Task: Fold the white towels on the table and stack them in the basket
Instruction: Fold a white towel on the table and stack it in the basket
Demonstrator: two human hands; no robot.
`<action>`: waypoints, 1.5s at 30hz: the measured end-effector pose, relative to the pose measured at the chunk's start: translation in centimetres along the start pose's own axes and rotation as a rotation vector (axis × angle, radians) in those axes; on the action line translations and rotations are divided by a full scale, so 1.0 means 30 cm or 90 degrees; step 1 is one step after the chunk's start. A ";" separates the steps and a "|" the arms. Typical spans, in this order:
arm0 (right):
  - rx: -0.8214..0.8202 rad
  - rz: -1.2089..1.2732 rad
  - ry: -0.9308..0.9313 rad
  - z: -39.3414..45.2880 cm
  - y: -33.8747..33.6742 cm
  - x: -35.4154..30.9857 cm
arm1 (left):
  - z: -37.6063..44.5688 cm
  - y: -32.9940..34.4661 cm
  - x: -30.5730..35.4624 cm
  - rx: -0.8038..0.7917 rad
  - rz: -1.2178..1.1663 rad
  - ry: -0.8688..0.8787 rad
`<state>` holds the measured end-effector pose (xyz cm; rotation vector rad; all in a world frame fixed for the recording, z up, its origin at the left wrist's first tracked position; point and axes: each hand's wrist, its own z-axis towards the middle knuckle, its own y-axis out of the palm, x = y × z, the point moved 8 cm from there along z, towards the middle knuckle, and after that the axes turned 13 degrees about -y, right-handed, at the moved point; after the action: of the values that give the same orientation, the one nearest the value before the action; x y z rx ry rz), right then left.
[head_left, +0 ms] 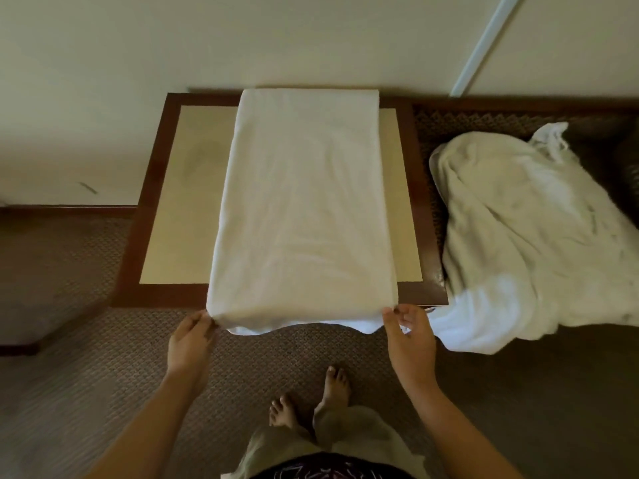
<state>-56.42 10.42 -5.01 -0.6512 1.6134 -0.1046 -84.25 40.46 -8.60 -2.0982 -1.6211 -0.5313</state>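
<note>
No readable text, labels or numbers anywhere.

One folded white towel on one table, one crumpled towel heap beside it, two hands, two bare feet.

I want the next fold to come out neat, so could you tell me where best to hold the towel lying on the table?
By its two near corners, from the person's side. The towel lies lengthwise away from the person, its near edge overhanging the table, so both corners are free. The left hand pinches one; the right hand is at the other.
</note>
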 end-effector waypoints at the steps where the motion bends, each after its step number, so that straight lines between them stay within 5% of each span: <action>1: 0.009 0.001 0.004 -0.001 0.001 -0.003 | 0.004 0.007 -0.002 -0.038 0.007 -0.022; 6: -0.003 0.015 0.031 -0.001 0.029 -0.002 | -0.015 0.043 0.006 -0.209 0.112 -0.056; 11: -0.008 0.027 0.018 0.003 0.033 0.009 | -0.024 0.047 -0.026 -0.264 0.244 -0.053; 16: -0.027 0.029 0.027 0.004 0.038 0.035 | -0.009 0.006 -0.071 -0.161 0.456 0.014; 20: -0.024 0.002 0.029 0.015 0.057 0.038 | 0.055 -0.021 -0.173 -0.140 0.328 -0.080; 25: -0.015 -0.034 0.024 0.013 0.067 0.040 | 0.074 -0.018 -0.254 -0.104 -0.048 -0.319; 28: -0.017 -0.044 0.023 0.015 0.071 0.036 | 0.074 -0.054 -0.311 -0.034 -0.045 -0.417; 30: -0.020 -0.051 0.023 0.015 0.072 0.031 | 0.073 -0.089 -0.326 0.015 0.058 -0.393; 32: -0.022 -0.047 0.025 0.011 0.068 0.028 | 0.085 -0.105 -0.268 0.086 0.127 -0.255; 36: -0.012 -0.013 0.008 -0.002 0.043 0.011 | 0.029 -0.008 -0.072 -0.003 0.061 -0.055; 45: 0.064 0.018 -0.075 -0.024 -0.054 -0.051 | 0.026 0.062 -0.026 -0.231 0.018 -0.082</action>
<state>-56.51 9.56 -2.85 -0.5462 1.4944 -0.1237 -82.61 39.85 -9.87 -2.4569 -1.6627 -0.7419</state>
